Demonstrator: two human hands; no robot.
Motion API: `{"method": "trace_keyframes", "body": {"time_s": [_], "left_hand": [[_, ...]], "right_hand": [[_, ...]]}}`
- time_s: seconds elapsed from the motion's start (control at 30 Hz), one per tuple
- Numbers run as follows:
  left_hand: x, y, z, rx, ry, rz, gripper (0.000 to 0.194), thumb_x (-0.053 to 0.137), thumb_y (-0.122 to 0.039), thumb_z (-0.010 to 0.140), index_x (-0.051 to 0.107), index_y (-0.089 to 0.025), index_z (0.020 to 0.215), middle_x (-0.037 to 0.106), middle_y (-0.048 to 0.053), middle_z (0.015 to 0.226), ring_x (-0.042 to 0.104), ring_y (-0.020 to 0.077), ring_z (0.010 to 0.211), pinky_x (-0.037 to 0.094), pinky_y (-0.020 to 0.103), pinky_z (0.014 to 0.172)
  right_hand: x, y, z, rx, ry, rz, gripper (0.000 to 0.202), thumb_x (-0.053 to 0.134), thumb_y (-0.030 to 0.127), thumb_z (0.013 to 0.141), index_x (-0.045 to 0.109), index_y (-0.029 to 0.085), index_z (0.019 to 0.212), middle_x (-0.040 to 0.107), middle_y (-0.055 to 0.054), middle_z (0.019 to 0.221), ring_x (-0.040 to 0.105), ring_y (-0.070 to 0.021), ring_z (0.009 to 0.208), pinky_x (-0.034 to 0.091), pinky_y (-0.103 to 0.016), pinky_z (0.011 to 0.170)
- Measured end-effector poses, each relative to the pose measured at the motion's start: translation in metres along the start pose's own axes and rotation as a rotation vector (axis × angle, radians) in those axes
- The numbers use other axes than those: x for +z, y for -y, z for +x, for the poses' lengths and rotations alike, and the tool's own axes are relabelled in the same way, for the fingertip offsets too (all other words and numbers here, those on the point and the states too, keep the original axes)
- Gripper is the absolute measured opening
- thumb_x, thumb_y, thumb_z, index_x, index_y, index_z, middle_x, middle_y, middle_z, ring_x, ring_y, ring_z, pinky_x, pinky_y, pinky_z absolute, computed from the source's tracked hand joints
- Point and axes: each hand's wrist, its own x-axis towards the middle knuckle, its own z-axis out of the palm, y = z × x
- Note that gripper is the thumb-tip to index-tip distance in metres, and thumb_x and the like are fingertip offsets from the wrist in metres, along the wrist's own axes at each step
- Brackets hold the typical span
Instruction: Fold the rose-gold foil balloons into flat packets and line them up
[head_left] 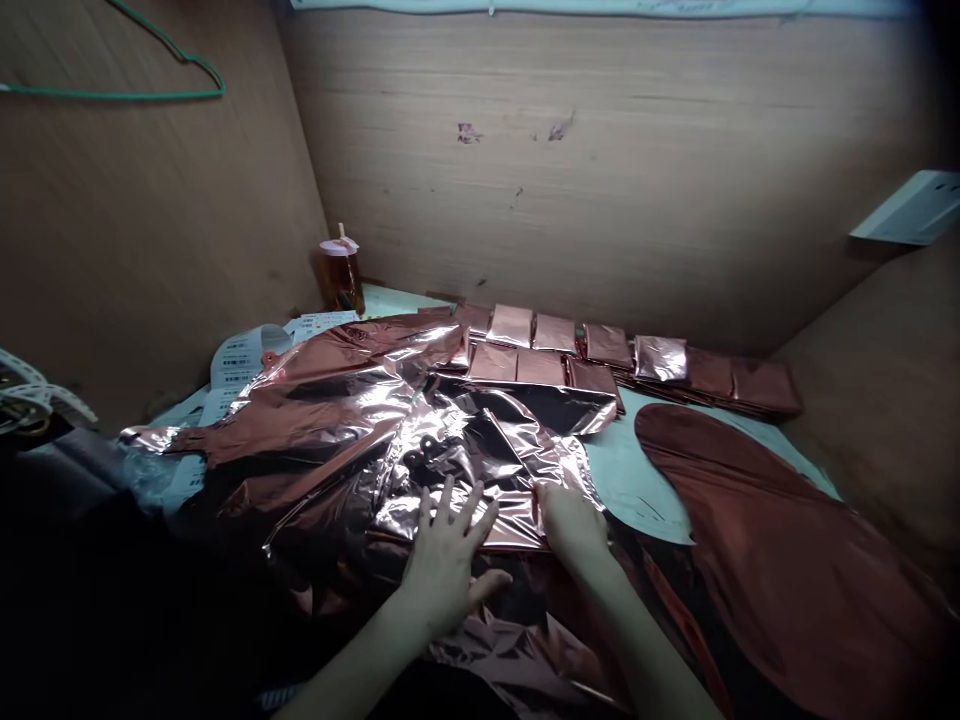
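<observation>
Shiny rose-gold foil sheets [322,400] lie spread and overlapping over the work surface. A partly folded piece of the foil [480,450] is in the middle. My left hand [446,560] rests on its near edge, fingers spread flat and holding nothing. Just to the right, my right hand [570,525] is closed at the folded piece's right edge, with the fingers curled on the foil. A large rounded foil shape [787,560] lies flat at the right.
Folded foil packets [555,335] stand in rows along the back wall. A lidded cup [341,275] of brown liquid and barcode labels [238,360] are at the back left. A green hanger [150,94] hangs on the left wall; a white socket box [909,210] is at the right.
</observation>
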Motion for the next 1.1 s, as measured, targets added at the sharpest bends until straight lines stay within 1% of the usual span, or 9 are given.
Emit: {"method": "trace_keyframes", "body": {"time_s": [0.17, 0.27, 0.37, 0.53, 0.63, 0.77, 0.87, 0.97, 1.1], "left_hand": [[0.004, 0.006, 0.0, -0.043, 0.09, -0.009, 0.076, 0.054, -0.061, 0.088, 0.027, -0.036, 0.154, 0.029, 0.008, 0.16, 0.011, 0.0542, 0.144, 0.011, 0.082, 0.104], [0.001, 0.008, 0.0, -0.063, 0.129, -0.027, 0.076, 0.055, -0.062, 0.088, 0.028, -0.036, 0.153, 0.029, 0.008, 0.16, 0.006, 0.0557, 0.144, 0.008, 0.085, 0.102], [-0.002, 0.003, 0.005, -0.079, 0.151, -0.042, 0.074, 0.054, -0.063, 0.088, 0.031, -0.036, 0.152, 0.029, 0.009, 0.16, 0.005, 0.0552, 0.144, 0.008, 0.085, 0.101], [-0.026, 0.006, 0.01, -0.124, 0.247, -0.068, 0.073, 0.065, -0.05, 0.084, 0.039, -0.031, 0.15, 0.032, 0.009, 0.159, 0.02, 0.052, 0.143, 0.019, 0.079, 0.106], [-0.054, 0.034, -0.006, -0.084, 0.263, -0.186, 0.064, 0.062, -0.022, 0.079, 0.051, -0.025, 0.142, 0.047, 0.008, 0.15, 0.045, 0.0345, 0.136, 0.039, 0.053, 0.111], [-0.08, 0.073, -0.035, 0.005, 0.353, -0.652, 0.038, 0.054, -0.017, 0.084, 0.072, -0.032, 0.114, 0.071, 0.002, 0.12, 0.066, 0.0196, 0.112, 0.05, 0.032, 0.099], [-0.073, 0.082, -0.037, -0.24, 0.313, -0.971, 0.025, 0.056, -0.036, 0.09, 0.076, -0.022, 0.094, 0.074, 0.005, 0.088, 0.069, 0.0205, 0.084, 0.053, 0.028, 0.077], [-0.056, 0.08, -0.025, -0.545, 0.137, -0.899, 0.036, 0.052, -0.048, 0.09, 0.066, -0.016, 0.08, 0.064, 0.002, 0.071, 0.06, 0.0177, 0.068, 0.045, 0.024, 0.062], [-0.045, 0.064, -0.011, -0.679, 0.187, -0.483, 0.03, 0.047, -0.037, 0.094, 0.062, -0.015, 0.081, 0.061, 0.002, 0.068, 0.058, 0.0193, 0.066, 0.042, 0.026, 0.062]], "right_hand": [[0.008, -0.054, -0.028, -0.182, -0.034, 0.086, 0.027, 0.052, 0.039, 0.093, 0.062, 0.022, 0.112, 0.07, -0.006, 0.083, 0.067, -0.0232, 0.08, 0.047, -0.033, 0.073], [0.02, -0.078, -0.05, -0.265, -0.342, 0.029, 0.023, 0.051, 0.025, 0.091, 0.064, 0.021, 0.11, 0.069, -0.009, 0.089, 0.065, -0.0274, 0.085, 0.048, -0.044, 0.079], [0.028, -0.071, -0.061, -0.603, -0.544, -0.033, 0.027, 0.048, 0.022, 0.093, 0.065, 0.021, 0.114, 0.067, -0.013, 0.117, 0.06, -0.0305, 0.11, 0.046, -0.051, 0.094], [0.029, -0.049, -0.05, -0.954, -0.55, -0.098, 0.037, 0.043, 0.007, 0.092, 0.063, 0.007, 0.123, 0.06, -0.018, 0.133, 0.05, -0.0315, 0.132, 0.048, -0.048, 0.105], [0.02, -0.065, -0.054, -1.024, -0.34, 0.105, 0.04, 0.038, 0.007, 0.093, 0.061, 0.01, 0.126, 0.059, -0.016, 0.136, 0.048, -0.0259, 0.135, 0.05, -0.041, 0.105], [-0.001, -0.095, -0.073, -0.835, 0.122, 0.498, 0.038, 0.037, 0.021, 0.1, 0.058, 0.02, 0.131, 0.064, -0.009, 0.131, 0.06, -0.0191, 0.121, 0.051, -0.031, 0.101], [-0.012, -0.102, -0.068, -0.564, 0.274, 0.707, 0.029, 0.042, 0.038, 0.1, 0.065, 0.02, 0.097, 0.069, -0.003, 0.088, 0.066, -0.0164, 0.082, 0.054, -0.026, 0.076], [-0.01, -0.098, -0.044, -0.339, 0.293, 0.902, 0.039, 0.054, 0.057, 0.09, 0.054, 0.02, 0.078, 0.05, 0.003, 0.067, 0.048, -0.012, 0.06, 0.041, -0.023, 0.055], [0.004, -0.092, -0.013, -0.224, 0.304, 0.994, 0.049, 0.062, 0.067, 0.078, 0.049, 0.02, 0.073, 0.039, 0.005, 0.064, 0.036, -0.0101, 0.057, 0.032, -0.023, 0.053]]}}
